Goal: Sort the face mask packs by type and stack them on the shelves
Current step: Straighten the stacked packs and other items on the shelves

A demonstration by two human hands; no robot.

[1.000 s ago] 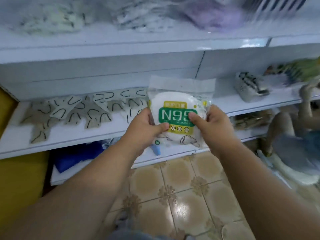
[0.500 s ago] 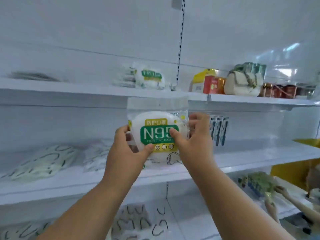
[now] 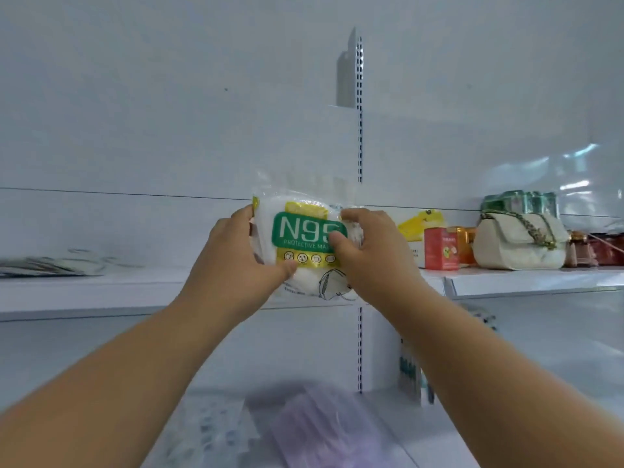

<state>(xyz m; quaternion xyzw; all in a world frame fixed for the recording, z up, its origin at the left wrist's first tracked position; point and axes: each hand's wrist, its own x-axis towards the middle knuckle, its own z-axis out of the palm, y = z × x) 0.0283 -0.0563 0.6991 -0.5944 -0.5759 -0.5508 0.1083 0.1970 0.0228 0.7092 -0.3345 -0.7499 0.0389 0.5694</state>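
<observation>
Now we have the clear plastic N95 mask pack with its green and yellow label point(image 3: 304, 246) raised to the upper white shelf point(image 3: 94, 292), where half a second ago it sat lower, in front of the shelf's edge; a second ago we held it down by the patterned masks. We judge that the pack has reached its own kind's level and only needs setting down. Our left hand point(image 3: 233, 265) grips its left edge, thumb pressed under the label, and our right hand point(image 3: 368, 251) clasps its right side, thumb across the green panel. The pack sits between both hands, just above the shelf's near lip, left of a red carton point(image 3: 440, 248) and a cream handbag point(image 3: 520, 243).
</observation>
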